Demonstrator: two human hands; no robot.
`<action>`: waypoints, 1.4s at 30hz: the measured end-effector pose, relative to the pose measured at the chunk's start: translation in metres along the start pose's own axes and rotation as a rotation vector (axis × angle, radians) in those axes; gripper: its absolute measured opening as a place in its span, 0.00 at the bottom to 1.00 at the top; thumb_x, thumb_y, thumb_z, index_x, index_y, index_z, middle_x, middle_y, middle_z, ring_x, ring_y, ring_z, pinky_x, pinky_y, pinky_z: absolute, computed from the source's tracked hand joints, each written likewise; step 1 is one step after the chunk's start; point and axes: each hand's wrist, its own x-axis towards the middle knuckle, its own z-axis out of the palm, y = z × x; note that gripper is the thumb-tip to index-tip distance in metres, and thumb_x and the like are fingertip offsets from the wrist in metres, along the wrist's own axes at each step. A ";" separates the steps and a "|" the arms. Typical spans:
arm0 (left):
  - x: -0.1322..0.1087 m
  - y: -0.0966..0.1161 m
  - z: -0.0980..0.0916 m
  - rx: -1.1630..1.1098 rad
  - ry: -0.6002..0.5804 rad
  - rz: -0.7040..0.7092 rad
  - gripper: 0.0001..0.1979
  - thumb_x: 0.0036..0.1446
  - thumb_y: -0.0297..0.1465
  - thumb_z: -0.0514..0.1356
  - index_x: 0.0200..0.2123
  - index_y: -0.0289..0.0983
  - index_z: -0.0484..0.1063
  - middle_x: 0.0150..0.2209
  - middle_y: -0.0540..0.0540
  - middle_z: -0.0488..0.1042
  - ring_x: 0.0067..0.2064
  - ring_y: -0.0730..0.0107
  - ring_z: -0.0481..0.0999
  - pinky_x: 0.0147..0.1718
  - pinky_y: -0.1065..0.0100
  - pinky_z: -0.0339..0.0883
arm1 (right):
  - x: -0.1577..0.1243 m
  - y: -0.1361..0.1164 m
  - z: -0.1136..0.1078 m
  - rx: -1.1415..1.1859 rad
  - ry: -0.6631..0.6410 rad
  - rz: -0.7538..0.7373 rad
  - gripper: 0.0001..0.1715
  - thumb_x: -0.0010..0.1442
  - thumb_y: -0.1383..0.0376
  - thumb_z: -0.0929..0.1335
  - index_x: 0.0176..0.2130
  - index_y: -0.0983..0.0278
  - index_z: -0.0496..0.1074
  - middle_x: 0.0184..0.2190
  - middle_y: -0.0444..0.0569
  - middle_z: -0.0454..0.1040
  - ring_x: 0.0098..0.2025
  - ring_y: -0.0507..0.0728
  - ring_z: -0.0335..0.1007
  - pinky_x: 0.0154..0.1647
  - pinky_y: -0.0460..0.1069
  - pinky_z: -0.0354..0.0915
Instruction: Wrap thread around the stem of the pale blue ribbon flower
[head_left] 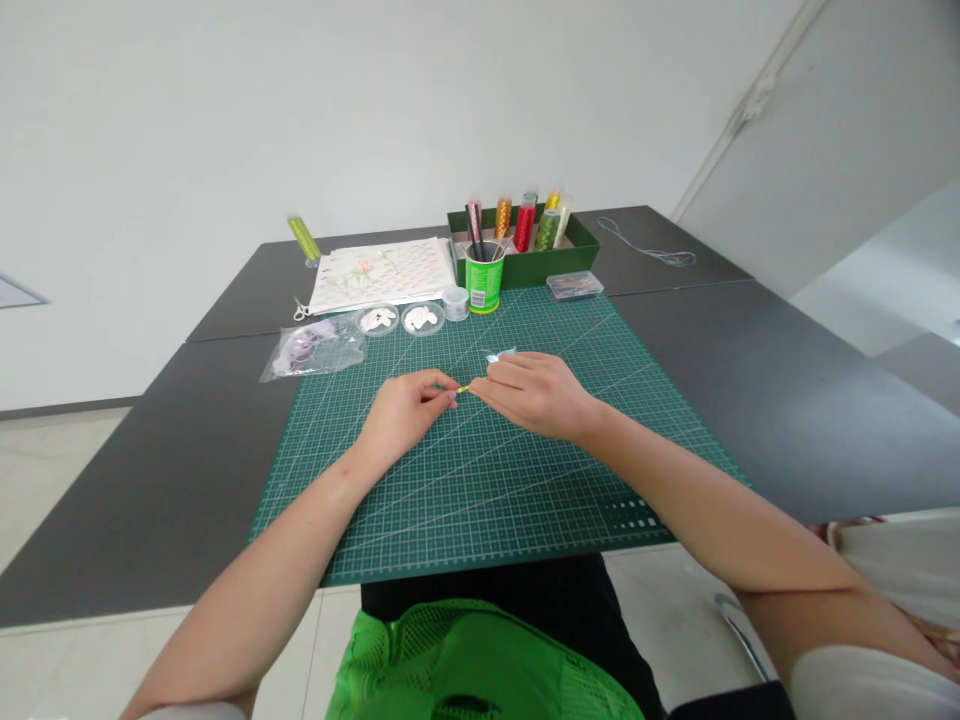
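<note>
Over the cutting mat (450,500), my left hand (405,410) pinches a small yellow-green strand (463,389) between thumb and fingertips. My right hand (541,395) is closed at the strand's other end, fingers curled and pressed together. The strand is thin, perhaps thread, and bridges the short gap between both hands; its ends are hidden by the fingers. Just beyond my right hand's knuckles shows a small pale, shiny piece (501,355), partly covered by the hand.
Two round dishes of white pieces (424,318), a small lidded tub (455,303) and a green can of tools (484,280) stand behind. Farther back are a green box (525,268) of thread spools and patterned sheets (382,275). A plastic bag (315,347) lies left; a clear case (574,286) right.
</note>
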 end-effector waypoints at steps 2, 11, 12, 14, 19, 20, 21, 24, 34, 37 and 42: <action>0.000 0.000 -0.001 0.002 -0.010 -0.005 0.07 0.61 0.29 0.60 0.39 0.40 0.80 0.31 0.52 0.84 0.26 0.71 0.78 0.26 0.72 0.62 | 0.000 0.000 0.000 0.003 -0.008 0.001 0.17 0.70 0.71 0.64 0.30 0.65 0.73 0.22 0.42 0.64 0.27 0.51 0.57 0.29 0.48 0.56; -0.005 0.008 0.000 0.091 -0.087 0.054 0.06 0.61 0.30 0.62 0.36 0.41 0.81 0.27 0.54 0.81 0.26 0.73 0.76 0.27 0.72 0.61 | 0.000 0.004 -0.004 -0.002 -0.016 0.022 0.18 0.70 0.70 0.63 0.28 0.64 0.72 0.22 0.42 0.63 0.27 0.51 0.56 0.29 0.48 0.54; -0.006 0.008 0.000 0.097 -0.090 0.068 0.06 0.61 0.30 0.62 0.36 0.42 0.81 0.27 0.55 0.81 0.26 0.73 0.75 0.27 0.72 0.60 | 0.000 0.005 -0.004 0.000 -0.017 0.024 0.18 0.70 0.70 0.63 0.28 0.64 0.73 0.23 0.42 0.63 0.27 0.51 0.56 0.29 0.48 0.54; -0.007 0.010 0.000 0.105 -0.103 0.098 0.07 0.61 0.29 0.62 0.36 0.42 0.81 0.27 0.55 0.81 0.26 0.74 0.75 0.27 0.73 0.59 | -0.001 0.007 -0.004 0.007 -0.038 0.028 0.18 0.70 0.70 0.63 0.29 0.64 0.73 0.23 0.43 0.64 0.27 0.52 0.57 0.29 0.47 0.54; -0.010 0.012 -0.001 0.153 -0.147 0.159 0.06 0.62 0.29 0.61 0.36 0.41 0.80 0.25 0.56 0.79 0.24 0.75 0.74 0.27 0.72 0.60 | -0.003 0.012 -0.004 0.073 -0.132 0.057 0.19 0.71 0.68 0.62 0.30 0.65 0.75 0.25 0.44 0.67 0.29 0.51 0.59 0.30 0.47 0.54; -0.010 0.013 0.000 0.159 -0.155 0.170 0.06 0.62 0.29 0.61 0.36 0.41 0.79 0.26 0.55 0.80 0.25 0.74 0.75 0.28 0.72 0.60 | -0.004 0.013 -0.003 0.092 -0.148 0.068 0.20 0.72 0.67 0.61 0.31 0.64 0.75 0.25 0.44 0.67 0.29 0.51 0.60 0.30 0.47 0.54; -0.010 0.013 0.000 0.162 -0.164 0.178 0.05 0.62 0.29 0.61 0.37 0.41 0.79 0.27 0.55 0.80 0.26 0.74 0.76 0.28 0.72 0.61 | -0.005 0.014 -0.003 0.113 -0.160 0.080 0.20 0.72 0.67 0.61 0.31 0.64 0.75 0.25 0.44 0.68 0.29 0.51 0.60 0.31 0.48 0.54; -0.011 0.014 0.001 0.172 -0.186 0.185 0.06 0.62 0.29 0.61 0.36 0.41 0.79 0.29 0.54 0.82 0.29 0.71 0.80 0.30 0.71 0.64 | -0.007 0.017 0.000 0.188 -0.182 0.103 0.21 0.72 0.65 0.62 0.31 0.65 0.76 0.26 0.45 0.68 0.30 0.51 0.61 0.31 0.48 0.55; -0.013 0.017 -0.002 0.244 -0.246 0.251 0.06 0.62 0.30 0.61 0.37 0.43 0.80 0.31 0.54 0.83 0.32 0.68 0.82 0.31 0.70 0.66 | -0.011 0.026 0.004 0.451 -0.351 0.271 0.11 0.67 0.65 0.68 0.36 0.65 0.80 0.28 0.45 0.72 0.32 0.51 0.68 0.30 0.46 0.56; -0.013 0.020 -0.003 0.235 -0.264 0.250 0.06 0.63 0.30 0.61 0.36 0.42 0.79 0.30 0.54 0.83 0.31 0.68 0.81 0.31 0.70 0.65 | -0.012 0.027 0.007 0.507 -0.355 0.302 0.10 0.66 0.66 0.69 0.36 0.65 0.80 0.28 0.45 0.72 0.31 0.51 0.68 0.31 0.46 0.57; -0.015 0.022 -0.005 0.131 -0.270 0.248 0.05 0.62 0.31 0.62 0.35 0.41 0.79 0.31 0.55 0.83 0.32 0.70 0.81 0.33 0.72 0.66 | -0.013 0.033 0.011 0.729 -0.318 0.362 0.09 0.64 0.65 0.70 0.35 0.67 0.81 0.25 0.43 0.71 0.28 0.49 0.64 0.31 0.45 0.57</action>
